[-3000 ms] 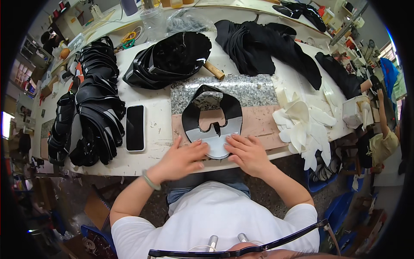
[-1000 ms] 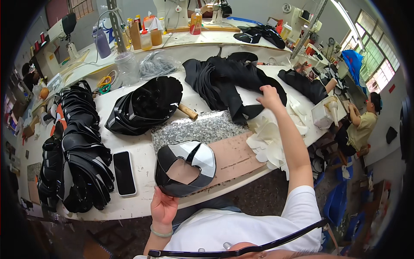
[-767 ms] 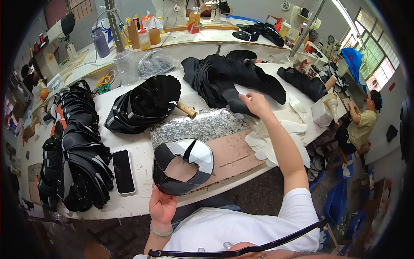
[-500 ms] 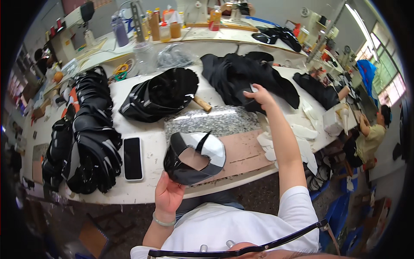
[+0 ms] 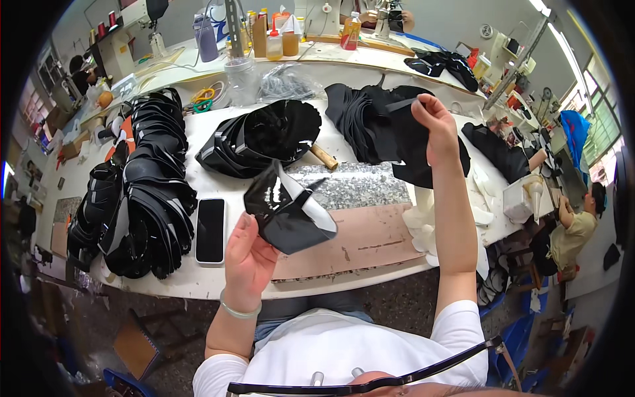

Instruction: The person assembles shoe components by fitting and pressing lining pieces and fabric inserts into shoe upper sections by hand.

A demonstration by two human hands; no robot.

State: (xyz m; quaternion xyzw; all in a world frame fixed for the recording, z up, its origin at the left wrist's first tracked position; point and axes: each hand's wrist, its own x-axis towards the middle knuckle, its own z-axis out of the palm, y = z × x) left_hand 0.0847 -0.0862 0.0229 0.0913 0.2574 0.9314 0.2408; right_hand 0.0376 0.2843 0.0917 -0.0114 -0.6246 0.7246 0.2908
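Note:
My left hand (image 5: 250, 264) is closed on the edge of a shoe upper (image 5: 297, 231), glossy black and grey with a white patch, held up tilted above the pinkish board. At the back right my right hand (image 5: 440, 129) is raised, thumb and fingers pinched on a limp black lining piece (image 5: 415, 149) that hangs below and behind the wrist. Beside it lies a stack of similar black pieces (image 5: 357, 119). A bundle of glossy black uppers (image 5: 264, 135) sits behind the upper in my left hand.
Long stacks of black uppers (image 5: 155, 178) fill the left side, next to a phone (image 5: 210, 231). A speckled stone slab (image 5: 357, 182), a pinkish board (image 5: 350, 241), a wooden handle (image 5: 324, 157) and white pieces (image 5: 426, 221) lie ahead. Another person (image 5: 575, 225) sits far right.
My right hand has drawn a black piece up from the stack and moved slightly right. My left hand has raised and turned the upper, so its opening no longer faces up.

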